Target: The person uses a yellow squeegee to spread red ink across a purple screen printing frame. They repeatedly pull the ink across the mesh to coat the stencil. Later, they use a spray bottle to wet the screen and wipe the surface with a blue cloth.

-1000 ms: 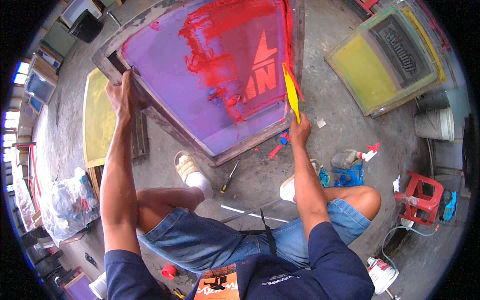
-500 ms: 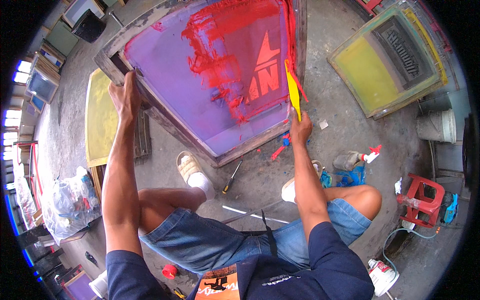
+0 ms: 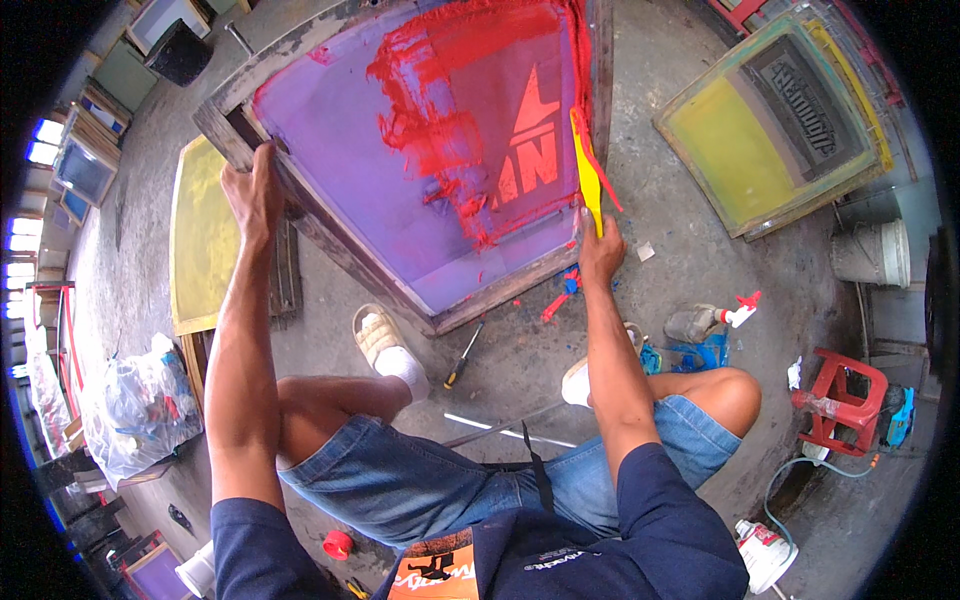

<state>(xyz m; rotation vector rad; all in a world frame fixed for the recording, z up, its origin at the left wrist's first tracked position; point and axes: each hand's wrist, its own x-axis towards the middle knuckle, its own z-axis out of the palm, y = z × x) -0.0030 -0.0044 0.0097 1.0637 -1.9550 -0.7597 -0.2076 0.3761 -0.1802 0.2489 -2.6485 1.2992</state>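
A large wooden screen-printing frame is tilted up before me, its purple mesh smeared with thick red ink around a light stencil design. My left hand is closed around the frame's left corner. In my right hand is a yellow spatula, gripped by its lower end. Its upper blade lies along the mesh's right edge, against the red ink there. A strip of red ink hangs beside the blade, outside the frame.
Yellow screens stand at left and right. A screwdriver lies near my left foot. Toward the right are a spray bottle, a red stool and a white bucket. A plastic bag sits far left.
The spatula has slid slightly upward along the mesh's right edge, and the hanging red ink strip has swung a little outward. My left hand keeps its hold on the frame.
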